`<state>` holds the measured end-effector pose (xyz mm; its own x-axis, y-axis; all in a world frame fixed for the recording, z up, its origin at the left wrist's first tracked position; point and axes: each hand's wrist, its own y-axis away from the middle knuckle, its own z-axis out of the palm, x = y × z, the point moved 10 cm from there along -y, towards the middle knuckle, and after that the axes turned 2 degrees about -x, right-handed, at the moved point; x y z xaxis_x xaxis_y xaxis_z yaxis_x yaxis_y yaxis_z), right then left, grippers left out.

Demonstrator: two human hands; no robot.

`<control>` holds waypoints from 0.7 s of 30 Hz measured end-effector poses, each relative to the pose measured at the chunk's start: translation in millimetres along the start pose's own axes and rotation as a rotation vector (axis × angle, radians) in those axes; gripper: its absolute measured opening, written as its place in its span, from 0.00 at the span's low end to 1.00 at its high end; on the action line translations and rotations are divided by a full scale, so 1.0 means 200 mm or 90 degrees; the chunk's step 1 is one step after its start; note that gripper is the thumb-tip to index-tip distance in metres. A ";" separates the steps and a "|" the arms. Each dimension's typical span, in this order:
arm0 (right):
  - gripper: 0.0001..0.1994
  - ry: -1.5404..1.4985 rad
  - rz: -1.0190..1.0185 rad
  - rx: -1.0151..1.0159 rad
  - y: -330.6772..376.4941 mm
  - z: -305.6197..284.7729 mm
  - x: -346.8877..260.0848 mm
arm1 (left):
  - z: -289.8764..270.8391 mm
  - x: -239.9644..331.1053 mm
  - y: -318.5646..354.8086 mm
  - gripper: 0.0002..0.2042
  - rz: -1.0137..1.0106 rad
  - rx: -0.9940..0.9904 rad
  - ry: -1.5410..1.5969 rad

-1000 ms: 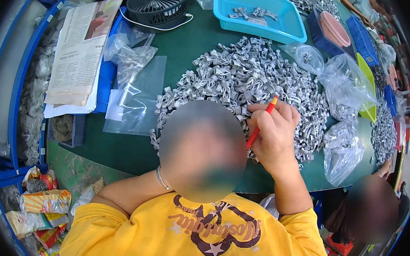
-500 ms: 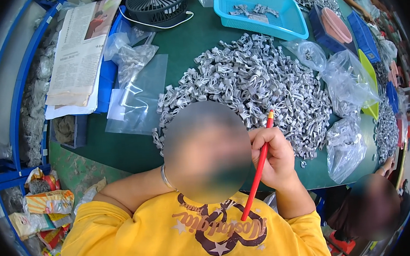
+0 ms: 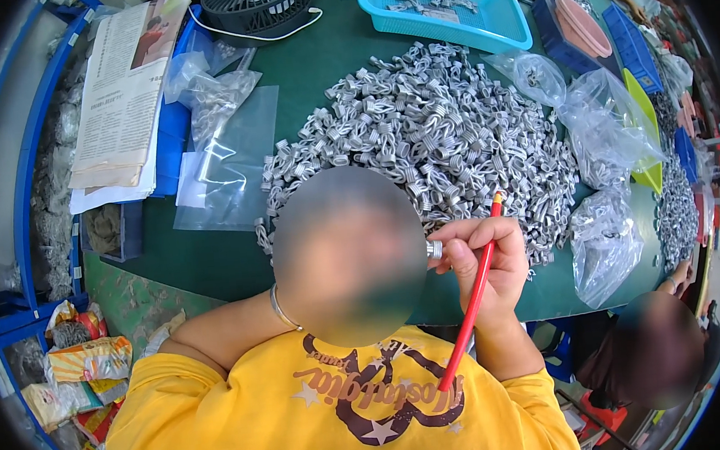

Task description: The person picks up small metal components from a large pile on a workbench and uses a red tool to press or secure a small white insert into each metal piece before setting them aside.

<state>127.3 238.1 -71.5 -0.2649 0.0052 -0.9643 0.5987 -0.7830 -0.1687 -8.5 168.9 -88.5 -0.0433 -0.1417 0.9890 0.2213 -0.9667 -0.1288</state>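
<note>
While the right hand (image 3: 485,257) is raised near the front edge of the green table (image 3: 211,262), it pinches a small silver metal piece (image 3: 435,249) between thumb and forefinger, and the other fingers curl around a long red stick (image 3: 472,301) which slants down over the yellow shirt (image 3: 332,413). The left hand is hidden behind the blurred area; only a forearm with a thin bracelet (image 3: 280,309) shows, so I cannot tell its state. Behind the hand lies a big pile of silver coiled parts (image 3: 428,126), with clear plastic bags (image 3: 607,138) to the right and a blue basket (image 3: 444,3) farther back. To work well, I judge the pinch should stay firm and the stick steady, so the small piece does not slip.
</note>
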 end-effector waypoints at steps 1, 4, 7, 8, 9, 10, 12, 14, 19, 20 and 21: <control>0.10 0.008 0.005 -0.004 0.00 0.01 0.00 | 0.00 -0.01 0.00 0.12 -0.024 0.003 0.034; 0.12 -0.006 0.016 -0.008 0.02 0.00 0.03 | 0.00 0.04 -0.02 0.12 0.009 -0.025 -0.125; 0.12 -0.060 0.002 -0.017 0.03 0.00 0.04 | 0.00 0.07 -0.01 0.12 0.024 -0.013 -0.110; 0.12 -0.062 0.001 -0.018 0.03 0.01 0.07 | -0.01 0.08 -0.01 0.11 0.032 0.001 -0.092; 0.13 -0.062 -0.024 -0.033 0.03 0.02 0.07 | 0.00 0.11 -0.01 0.11 0.071 0.002 -0.097; 0.13 -0.060 -0.047 -0.048 0.04 0.03 0.07 | 0.00 0.11 -0.02 0.11 0.070 0.003 -0.096; 0.14 -0.065 -0.036 -0.053 0.04 0.04 0.08 | 0.01 0.14 -0.02 0.11 0.095 -0.009 -0.107; 0.15 0.014 -0.102 -0.042 0.05 0.03 0.04 | 0.02 0.15 -0.01 0.12 0.099 -0.033 -0.114; 0.19 0.028 -0.178 -0.012 0.05 0.01 -0.03 | 0.02 0.14 0.00 0.12 0.104 -0.037 -0.130; 0.19 0.030 -0.178 -0.012 0.05 0.01 -0.04 | 0.02 0.13 0.00 0.12 0.089 -0.033 -0.115; 0.19 0.020 -0.194 0.007 0.06 0.00 -0.06 | 0.02 0.12 0.00 0.12 0.075 -0.029 -0.099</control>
<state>137.1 229.6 -62.6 -0.4077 0.2604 -0.8752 0.4862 -0.7494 -0.4495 -5.3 165.9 -64.8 0.1326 -0.2225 0.9659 0.1709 -0.9548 -0.2433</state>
